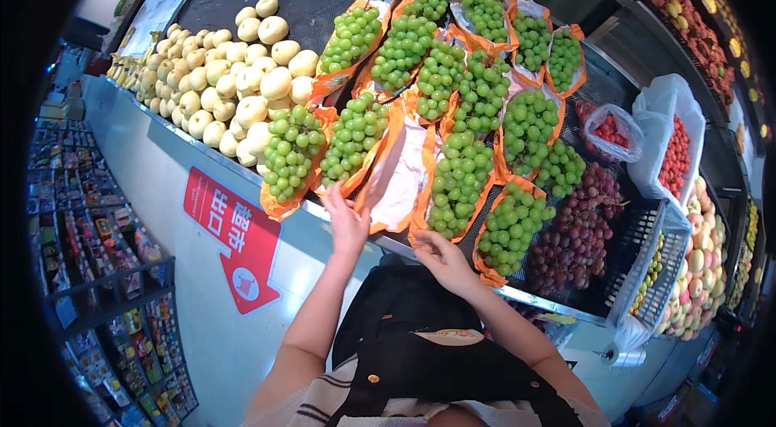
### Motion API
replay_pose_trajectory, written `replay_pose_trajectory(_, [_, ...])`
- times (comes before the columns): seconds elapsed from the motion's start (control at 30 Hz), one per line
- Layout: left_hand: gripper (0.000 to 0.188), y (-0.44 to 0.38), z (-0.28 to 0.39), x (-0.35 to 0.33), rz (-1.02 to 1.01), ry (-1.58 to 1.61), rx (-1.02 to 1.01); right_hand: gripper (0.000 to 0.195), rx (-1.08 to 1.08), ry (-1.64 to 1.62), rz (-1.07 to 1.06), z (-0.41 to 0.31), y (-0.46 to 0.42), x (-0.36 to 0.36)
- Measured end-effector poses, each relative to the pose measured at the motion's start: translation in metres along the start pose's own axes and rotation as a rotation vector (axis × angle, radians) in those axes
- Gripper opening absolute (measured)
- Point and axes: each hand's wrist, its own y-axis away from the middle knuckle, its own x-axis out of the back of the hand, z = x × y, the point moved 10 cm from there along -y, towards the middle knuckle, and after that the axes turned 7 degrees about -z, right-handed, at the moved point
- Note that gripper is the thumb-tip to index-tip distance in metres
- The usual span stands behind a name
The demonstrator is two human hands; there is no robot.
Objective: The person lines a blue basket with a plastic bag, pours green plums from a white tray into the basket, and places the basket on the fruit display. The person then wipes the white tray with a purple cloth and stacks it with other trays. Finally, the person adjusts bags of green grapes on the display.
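Observation:
Orange-edged paper wraps hold bunches of green grapes on a black-matted display stand. At the front edge, my left hand (347,218) is at the lower end of a wrap holding green grapes (354,136); whether its fingers grip the paper I cannot tell. Right of it lies a wrap with bare white lining (397,175) and no grapes on it. My right hand (441,257) is at the lower corner of the neighbouring wrap with a long bunch of green grapes (459,184), its fingers bent near the orange rim. Another wrapped bunch (512,230) lies to the right.
Pale round fruit (242,75) is heaped at left, with bananas (130,66) beyond. Right are loose red grapes (576,233), a white container of small red fruit (673,154), a plastic basket (621,293) and a bag roll (627,357). A metal rail (545,302) edges the stand.

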Motion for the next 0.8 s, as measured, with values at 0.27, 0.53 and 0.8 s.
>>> replay_pose_trajectory(0.27, [0.062,0.052,0.075,0.019,-0.302,0.156,-0.309,0.049,-0.16,-0.865,-0.008,0.053,-0.044,-0.075])
replay_pose_trajectory(0.53, [0.051,0.116,0.098,0.002,-0.788,-0.121,-0.567,0.029,0.008,-0.561,0.112,0.033,-0.048,-0.067])
replay_pose_trajectory(0.8, [0.017,0.042,0.037,0.162,-0.053,0.057,-0.127,0.017,0.085,-0.666,0.215,0.041,-0.02,-0.025])
